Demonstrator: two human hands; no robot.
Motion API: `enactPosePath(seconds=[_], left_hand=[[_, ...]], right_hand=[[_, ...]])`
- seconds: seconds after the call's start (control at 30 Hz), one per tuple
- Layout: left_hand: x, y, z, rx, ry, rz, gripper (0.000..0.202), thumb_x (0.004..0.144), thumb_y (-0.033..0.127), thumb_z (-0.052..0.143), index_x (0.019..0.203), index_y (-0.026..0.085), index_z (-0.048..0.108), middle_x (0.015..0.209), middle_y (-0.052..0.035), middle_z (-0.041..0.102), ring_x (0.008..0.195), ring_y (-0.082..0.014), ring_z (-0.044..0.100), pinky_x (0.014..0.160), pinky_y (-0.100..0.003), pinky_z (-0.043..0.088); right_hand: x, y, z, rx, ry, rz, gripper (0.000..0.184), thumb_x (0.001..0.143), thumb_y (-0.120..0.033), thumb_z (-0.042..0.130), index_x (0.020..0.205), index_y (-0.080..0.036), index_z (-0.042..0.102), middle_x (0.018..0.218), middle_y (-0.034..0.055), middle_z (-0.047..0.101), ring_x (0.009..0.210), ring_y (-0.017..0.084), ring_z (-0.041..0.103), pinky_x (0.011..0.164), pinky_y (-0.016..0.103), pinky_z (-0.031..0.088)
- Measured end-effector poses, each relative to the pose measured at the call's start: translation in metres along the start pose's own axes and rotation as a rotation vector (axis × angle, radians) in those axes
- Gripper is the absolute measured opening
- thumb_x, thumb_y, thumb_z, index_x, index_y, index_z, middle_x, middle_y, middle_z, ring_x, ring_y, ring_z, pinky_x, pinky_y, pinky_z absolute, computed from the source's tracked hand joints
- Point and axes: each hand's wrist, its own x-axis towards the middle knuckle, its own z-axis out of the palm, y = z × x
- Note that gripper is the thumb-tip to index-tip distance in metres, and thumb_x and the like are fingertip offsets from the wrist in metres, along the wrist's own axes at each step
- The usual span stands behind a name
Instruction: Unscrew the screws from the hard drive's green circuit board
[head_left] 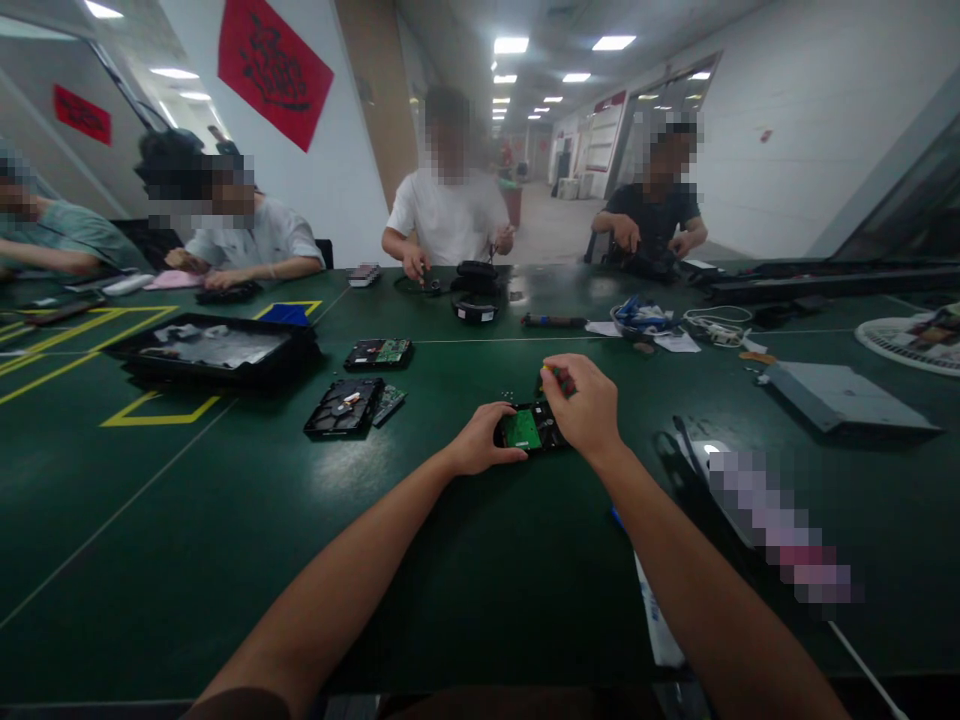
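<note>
A hard drive with a green circuit board (523, 428) lies on the dark green table in front of me. My left hand (484, 438) grips its left end, thumb along the near edge and fingers over the far side. Above the drive's right end, my right hand (589, 405) is closed on a small screwdriver (568, 383) whose handle shows red, green and a bit of yellow. Its tip is hidden by my hand, so I cannot tell whether it touches the drive. Several tiny screws (508, 397) lie just beyond the drive.
To the left are a second hard drive (379, 353), an opened drive casing (343, 408), a loose circuit board (390, 404) and a black tray (214, 345). A phone (750, 500) and a grey metal box (847, 395) lie right. Several people sit across the table.
</note>
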Motion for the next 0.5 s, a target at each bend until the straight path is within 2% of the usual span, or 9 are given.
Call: enactPosePath(seconds=[0.2,0.33,0.5], left_hand=[[0.000,0.000,0.001,-0.014,0.015,0.010,0.081,0.068,0.055,0.085,0.136,0.021,0.054,0.147,-0.0151,0.050,0.138,-0.0359,0.045,0.118,-0.054,0.036],[-0.001,0.002,0.000,-0.019,0.016,0.005,0.081,0.069,0.053,0.085,0.136,0.021,0.053,0.146,-0.0150,0.050,0.138,-0.0352,0.046,0.118,-0.053,0.037],[-0.001,0.004,-0.002,-0.015,-0.012,-0.024,0.082,0.069,0.055,0.084,0.137,0.021,0.053,0.147,-0.0147,0.049,0.139,-0.0353,0.044,0.118,-0.053,0.036]], right_hand=[[0.011,-0.005,-0.006,-0.023,-0.099,0.021,0.014,0.093,-0.027,0.060,0.099,-0.022,0.071,0.099,0.0070,0.071,0.086,0.023,0.066,0.080,0.040,0.054],[0.016,-0.010,-0.011,-0.103,-0.193,0.057,0.016,0.096,-0.030,0.058,0.097,-0.023,0.071,0.095,0.0073,0.067,0.085,0.023,0.064,0.079,0.039,0.051],[0.014,-0.009,-0.006,-0.140,-0.207,0.079,0.015,0.097,-0.029,0.055,0.101,-0.020,0.066,0.100,0.0092,0.066,0.088,0.023,0.063,0.081,0.039,0.048]])
